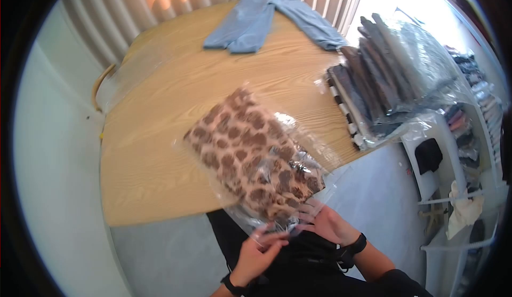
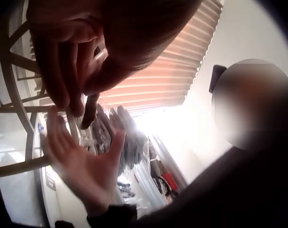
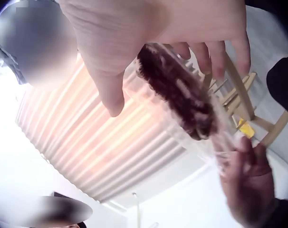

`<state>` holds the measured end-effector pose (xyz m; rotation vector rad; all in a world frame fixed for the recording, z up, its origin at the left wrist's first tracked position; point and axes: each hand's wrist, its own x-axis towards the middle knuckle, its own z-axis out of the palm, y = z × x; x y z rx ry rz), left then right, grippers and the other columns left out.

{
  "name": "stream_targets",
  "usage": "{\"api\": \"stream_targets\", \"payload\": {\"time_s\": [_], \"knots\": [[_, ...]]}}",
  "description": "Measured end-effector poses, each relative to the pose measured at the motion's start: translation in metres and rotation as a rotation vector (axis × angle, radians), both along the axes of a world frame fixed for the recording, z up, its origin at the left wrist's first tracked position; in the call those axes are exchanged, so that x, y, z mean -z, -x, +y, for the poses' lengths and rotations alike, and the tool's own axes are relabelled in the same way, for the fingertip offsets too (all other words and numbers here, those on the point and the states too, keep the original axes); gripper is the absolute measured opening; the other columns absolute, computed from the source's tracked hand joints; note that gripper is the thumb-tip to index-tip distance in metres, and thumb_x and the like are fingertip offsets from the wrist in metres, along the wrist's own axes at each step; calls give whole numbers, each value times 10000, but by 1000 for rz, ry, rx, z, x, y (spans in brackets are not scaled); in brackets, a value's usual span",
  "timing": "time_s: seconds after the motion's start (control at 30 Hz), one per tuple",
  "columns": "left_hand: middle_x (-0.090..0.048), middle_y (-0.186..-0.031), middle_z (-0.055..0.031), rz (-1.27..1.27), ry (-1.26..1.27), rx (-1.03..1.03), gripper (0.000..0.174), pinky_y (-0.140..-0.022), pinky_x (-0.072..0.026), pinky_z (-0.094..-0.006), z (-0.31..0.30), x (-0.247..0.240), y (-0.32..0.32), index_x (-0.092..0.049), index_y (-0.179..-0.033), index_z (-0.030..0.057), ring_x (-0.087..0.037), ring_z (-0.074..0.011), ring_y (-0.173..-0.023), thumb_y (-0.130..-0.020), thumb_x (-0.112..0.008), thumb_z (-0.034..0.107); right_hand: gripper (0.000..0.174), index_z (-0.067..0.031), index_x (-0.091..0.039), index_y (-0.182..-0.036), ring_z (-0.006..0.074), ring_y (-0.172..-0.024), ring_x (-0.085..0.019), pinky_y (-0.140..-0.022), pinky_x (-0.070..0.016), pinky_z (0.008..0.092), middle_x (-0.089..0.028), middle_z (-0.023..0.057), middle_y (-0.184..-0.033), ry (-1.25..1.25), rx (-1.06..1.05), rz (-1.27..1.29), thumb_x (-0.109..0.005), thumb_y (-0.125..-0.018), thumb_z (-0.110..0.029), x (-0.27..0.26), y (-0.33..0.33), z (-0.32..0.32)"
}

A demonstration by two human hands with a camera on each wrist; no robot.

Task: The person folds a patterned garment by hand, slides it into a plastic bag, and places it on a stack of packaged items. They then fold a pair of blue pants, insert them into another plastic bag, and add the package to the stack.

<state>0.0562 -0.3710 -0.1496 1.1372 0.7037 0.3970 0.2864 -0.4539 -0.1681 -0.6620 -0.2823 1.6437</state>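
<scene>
Item: bagged leopard-print garment [image 1: 248, 150]. I see its long axis running away from me over the table [image 1: 160, 137], with the near end pinched by left hand [image 1: 258, 251] and right hand [image 1: 325, 223].

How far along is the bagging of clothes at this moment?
Done, it seems: a stack of folded garments in plastic bags lies at the wooden table's right edge. In hand: the leopard-print folded garment sits inside a clear plastic bag; the left hand and right hand grip its open end, apparently not yet sealed. Left: the blue trousers lie unbagged at the far end.
</scene>
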Motion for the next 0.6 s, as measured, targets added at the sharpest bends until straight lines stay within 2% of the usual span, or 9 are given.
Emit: {"api": "stream_targets", "payload": {"time_s": [0.03, 0.1, 0.17, 0.3, 0.43, 0.47, 0.5, 0.57, 0.6], "knots": [[-665, -1175, -142, 6, -50, 82, 520, -894, -506, -285, -6, -4, -5, -372, -1380, -30, -667, -171, -1012, -925, -613, 42, 713, -97, -308, -1444, 240, -1298, -433, -1041, -407, 401, -429, 113, -1416, -13, 48, 79, -709, -883, -280, -4, -6, 2], [-638, -1210, -129, 156, -256, 623, 650, -951, -479, -328, 3, -17, -10, -406, -1356, -31, -622, -191, -1081, -817, -753, 72, 683, -86, -318, -1432, 227, -1289, -445, -1026, -421, 396, -432, 108, -1417, -49, 127, 146, -699, -893, -264, -19, -16, 10], [-639, -1188, -133, 67, -294, 722, 557, -893, -497, -339, 13, -37, -6, -468, -1335, -14, -631, -211, -1028, -857, -718, 125, 613, -37, -358, -1393, 191, -1215, -516, -991, -447, 361, -510, 95, -1352, 293, 168, -369, -683, -907, -222, -38, -13, 24], [-640, -1159, -140, -52, -214, 827, 515, -801, -526, -334, 52, -74, 7, -525, -1332, 19, -649, -211, -919, -869, -711, 144, 520, 4, -429, -1357, 160, -1100, -586, -969, -458, 323, -617, 65, -1213, 235, 203, -343, -657, -907, -122, -39, 0, 51], [-632, -1164, -135, -215, -169, 383, 493, -833, -508, -324, 79, -91, 54, -518, -1320, -11, -640, -204, -947, -867, -693, 74, 606, 0, -402, -1379, 152, -1132, -539, -981, -438, 321, -567, 59, -1265, -104, 250, -566, -691, -852, -74, -51, 0, 47], [-624, -1176, -135, -235, -107, 171, 504, -858, -500, -327, 76, -81, 70, -508, -1323, -18, -634, -206, -972, -863, -695, 69, 687, -10, -359, -1410, 164, -1171, -509, -979, -436, 316, -520, 66, -1315, -75, 201, -446, -710, -823, -73, -58, -5, 43], [-624, -1176, -135, -237, -117, 177, 504, -858, -500, -327, 77, -80, 72, -508, -1323, -18, -634, -206, -972, -863, -695, 69, 687, -10, -359, -1410, 164, -1171, -509, -979, -436, 316, -520, 66, -1315, -84, 209, -447, -710, -823, -73, -68, -13, 38], [-586, -1250, -142, -99, -367, -139, 559, -949, -465, -350, 79, -81, 73, -475, -1344, -22, -599, -234, -1096, -861, -712, 129, 751, -15, -300, -1451, 179, -1224, -469, -1016, -406, 326, -485, 78, -1354, -190, 60, -580, -695, -814, -59, -90, -31, 25], [-586, -1250, -142, -103, -372, -133, 559, -949, -465, -350, 81, -84, 69, -475, -1344, -22, -599, -234, -1096, -861, -712, 129, 785, -16, -261, -1474, 191, -1270, -424, -1075, -341, 341, -467, 89, -1374, -200, -35, -542, -670, -805, -47, -101, -40, 20]]}}
